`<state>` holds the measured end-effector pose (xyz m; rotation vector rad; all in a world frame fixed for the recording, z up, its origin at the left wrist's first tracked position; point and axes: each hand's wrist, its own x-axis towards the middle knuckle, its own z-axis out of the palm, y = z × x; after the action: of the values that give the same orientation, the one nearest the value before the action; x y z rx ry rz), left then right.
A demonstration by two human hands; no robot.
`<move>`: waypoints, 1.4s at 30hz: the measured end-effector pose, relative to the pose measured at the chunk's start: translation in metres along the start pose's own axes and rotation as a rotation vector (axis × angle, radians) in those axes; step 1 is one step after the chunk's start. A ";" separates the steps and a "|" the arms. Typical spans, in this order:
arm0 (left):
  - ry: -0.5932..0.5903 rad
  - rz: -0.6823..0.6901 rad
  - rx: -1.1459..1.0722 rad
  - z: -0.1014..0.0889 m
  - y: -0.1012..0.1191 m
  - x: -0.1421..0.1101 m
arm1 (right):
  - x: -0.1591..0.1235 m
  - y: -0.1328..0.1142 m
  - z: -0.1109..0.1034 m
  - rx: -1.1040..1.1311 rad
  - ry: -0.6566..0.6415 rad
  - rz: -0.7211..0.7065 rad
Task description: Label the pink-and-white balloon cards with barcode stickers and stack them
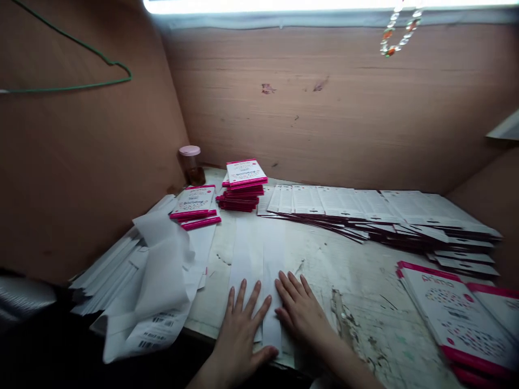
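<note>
My left hand [243,329] lies flat with fingers spread near the front edge of the worn table, touching a white paper strip [245,254]. Close beside it, my right hand [302,308] is also laid flat, its fingertips at the edge of a second long white strip [273,259]. The two strips run side by side away from me, toward a stack of pink-and-white packets [245,181]. Neither hand grips anything. Left of my hands, a curled white sheet with barcodes [162,302] hangs over the table edge.
Piled white papers [109,270] and a few packets [197,202] are at left, near a lidded jar [192,165]. A long fanned row of cards [365,208] lines the back. Printed packets [454,308] stand at right. A green hanger [81,86] and beads [395,40] hang above.
</note>
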<state>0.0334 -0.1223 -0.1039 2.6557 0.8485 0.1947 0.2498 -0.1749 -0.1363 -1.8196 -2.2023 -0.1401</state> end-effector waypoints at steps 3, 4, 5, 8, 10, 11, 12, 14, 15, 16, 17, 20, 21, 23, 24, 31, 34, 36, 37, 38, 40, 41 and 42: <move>-0.030 0.141 0.003 0.010 0.008 0.004 | -0.046 0.003 -0.002 -0.080 0.084 0.113; -0.037 0.164 0.008 0.012 0.012 0.007 | -0.058 0.008 -0.005 -0.094 0.082 0.147; -0.038 0.174 0.013 0.014 0.015 0.011 | -0.066 0.015 -0.010 -0.097 0.065 0.178; 0.001 0.169 0.014 0.013 0.024 0.022 | -0.076 0.038 -0.031 -0.014 -0.048 0.225; -0.002 0.203 -0.006 0.008 0.028 0.026 | -0.076 0.046 -0.045 0.063 -0.080 0.246; -0.033 0.255 -0.020 0.006 0.028 0.026 | -0.075 0.045 -0.051 0.095 -0.081 0.239; -0.075 0.325 -0.034 0.004 0.028 0.025 | -0.074 0.041 -0.054 0.122 -0.086 0.216; -0.123 0.480 -0.046 0.003 0.024 0.019 | -0.073 0.026 -0.056 0.165 -0.114 0.127; -0.102 0.537 -0.046 0.004 0.021 0.014 | -0.072 0.015 -0.055 0.176 -0.130 0.074; -0.048 0.566 -0.046 0.005 0.016 0.009 | -0.072 0.004 -0.052 0.173 -0.134 0.029; 0.026 0.568 -0.052 0.006 0.010 0.004 | -0.071 -0.006 -0.049 0.155 -0.118 -0.005; 0.217 0.499 -0.120 0.003 -0.007 -0.008 | -0.069 -0.029 -0.042 0.080 0.008 -0.078; 0.254 0.470 -0.149 0.000 -0.010 -0.009 | -0.067 -0.032 -0.042 0.073 0.058 -0.101; 0.306 0.412 -0.202 -0.006 -0.012 -0.010 | -0.064 -0.035 -0.046 0.083 0.162 -0.139; 0.327 0.388 -0.229 -0.009 -0.009 -0.009 | -0.062 -0.034 -0.050 0.083 0.202 -0.151; 0.374 0.316 -0.373 -0.011 0.020 0.005 | -0.042 -0.018 -0.064 -0.017 0.304 -0.146; 0.322 0.404 -0.278 -0.009 0.019 0.006 | -0.050 0.001 -0.065 0.055 0.379 -0.186; 0.312 0.440 -0.225 -0.008 0.017 0.007 | -0.066 0.019 -0.067 0.114 0.419 -0.193; 0.319 0.455 -0.204 -0.007 0.019 0.008 | -0.076 0.028 -0.068 0.127 0.421 -0.185; 0.337 0.469 -0.187 -0.005 0.022 0.011 | -0.087 0.037 -0.069 0.132 0.414 -0.167; 0.391 0.494 -0.169 0.000 0.035 0.020 | -0.109 0.053 -0.069 0.135 0.376 -0.112; 0.419 0.504 -0.168 0.003 0.043 0.025 | -0.120 0.060 -0.070 0.137 0.348 -0.082; 0.440 0.509 -0.169 0.006 0.052 0.031 | -0.130 0.065 -0.071 0.138 0.314 -0.052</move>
<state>0.0880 -0.1460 -0.0897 2.6472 0.2269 0.9557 0.3460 -0.3029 -0.1113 -1.5500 -1.9881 -0.2586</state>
